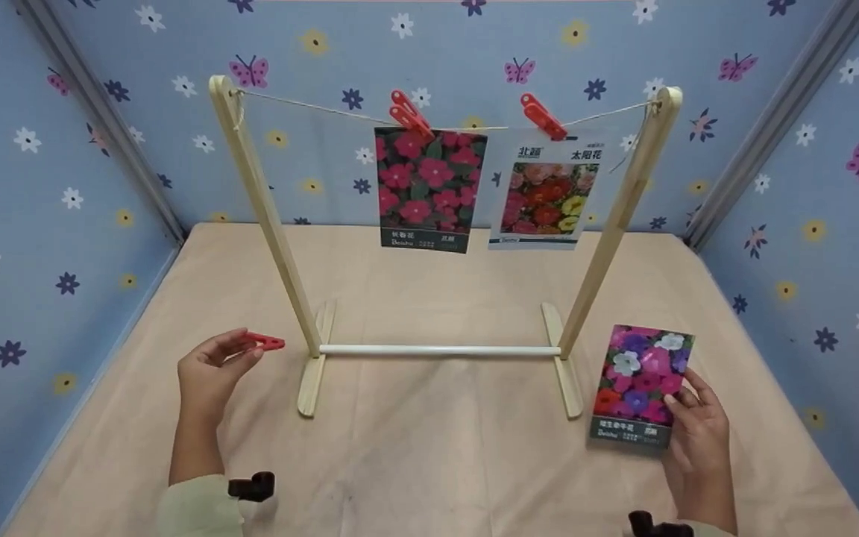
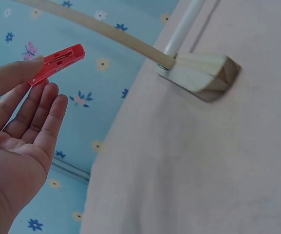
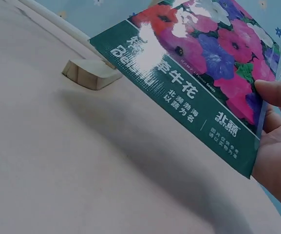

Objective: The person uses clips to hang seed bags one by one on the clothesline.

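Observation:
My left hand (image 1: 213, 369) pinches a red clothespin (image 1: 265, 341) between thumb and index finger, left of a wooden frame. In the left wrist view the clothespin (image 2: 57, 63) lies sideways and the other fingers are loosely bent. By its right edge, my right hand (image 1: 698, 425) holds a flower seed packet (image 1: 642, 380), thumb on the front. The right wrist view shows the packet (image 3: 203, 92) tilted above the table, with its green lower band. Two more packets hang on the string: a pink-flowered one (image 1: 429, 190) and a white-bordered one (image 1: 545, 198), each under a red clothespin (image 1: 409, 113).
The wooden frame has a left post (image 1: 269, 216), a right post (image 1: 620, 231), a white crossbar (image 1: 441, 350) and flat feet (image 1: 312, 384). A string (image 1: 310, 106) spans the post tops. Blue flowered walls (image 1: 71, 246) surround the cloth-covered table (image 1: 429, 447).

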The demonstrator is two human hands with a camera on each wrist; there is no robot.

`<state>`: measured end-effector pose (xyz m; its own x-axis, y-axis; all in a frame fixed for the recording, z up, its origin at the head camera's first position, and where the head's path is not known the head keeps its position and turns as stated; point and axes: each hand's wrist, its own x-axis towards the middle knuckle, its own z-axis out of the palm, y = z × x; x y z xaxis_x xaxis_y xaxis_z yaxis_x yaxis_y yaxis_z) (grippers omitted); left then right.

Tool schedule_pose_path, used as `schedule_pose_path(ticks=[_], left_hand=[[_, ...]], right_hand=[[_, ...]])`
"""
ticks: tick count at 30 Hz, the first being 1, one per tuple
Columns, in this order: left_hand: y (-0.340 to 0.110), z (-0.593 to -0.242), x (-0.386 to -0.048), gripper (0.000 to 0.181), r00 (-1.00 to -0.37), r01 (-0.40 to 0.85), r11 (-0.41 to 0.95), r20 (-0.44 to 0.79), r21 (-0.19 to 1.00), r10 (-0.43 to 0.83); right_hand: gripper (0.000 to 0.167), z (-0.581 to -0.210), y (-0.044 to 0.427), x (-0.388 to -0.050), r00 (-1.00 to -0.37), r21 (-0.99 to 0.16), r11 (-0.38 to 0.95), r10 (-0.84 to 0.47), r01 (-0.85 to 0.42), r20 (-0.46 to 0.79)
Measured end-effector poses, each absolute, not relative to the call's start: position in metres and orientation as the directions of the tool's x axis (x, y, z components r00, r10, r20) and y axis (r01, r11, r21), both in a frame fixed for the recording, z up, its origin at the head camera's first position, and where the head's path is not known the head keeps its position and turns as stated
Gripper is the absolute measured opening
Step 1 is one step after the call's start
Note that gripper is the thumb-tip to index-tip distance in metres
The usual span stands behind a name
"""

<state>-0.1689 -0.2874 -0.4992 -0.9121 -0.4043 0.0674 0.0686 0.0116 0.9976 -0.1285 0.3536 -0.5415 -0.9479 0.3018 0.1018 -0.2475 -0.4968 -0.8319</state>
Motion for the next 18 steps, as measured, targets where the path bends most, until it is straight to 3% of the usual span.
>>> schedule_pose_path(ticks=[5, 11, 18], left_hand=[[-0.282, -0.484, -0.169, 0.043, -0.924, 0.146, 0.005, 0.138, 0.989, -0.356], [-0.275, -0.468, -0.172, 0.038, -0.919, 0.28, -0.031, 0.258, 0.96, -0.297], [-0.269, -0.446, -0.175, 0.038, -0.906, 0.358, -0.043, 0.336, 0.933, -0.257]], right_hand=[[0.037, -0.532, 0.342, -0.133, -0.943, -0.854, -0.452, 0.311, -0.258, 0.12], [0.032, -0.52, 0.329, -0.137, -0.956, -0.843, -0.46, 0.217, -0.277, 0.196], [0.028, -0.506, 0.313, -0.144, -0.97, -0.935, -0.284, 0.181, -0.21, 0.163]])
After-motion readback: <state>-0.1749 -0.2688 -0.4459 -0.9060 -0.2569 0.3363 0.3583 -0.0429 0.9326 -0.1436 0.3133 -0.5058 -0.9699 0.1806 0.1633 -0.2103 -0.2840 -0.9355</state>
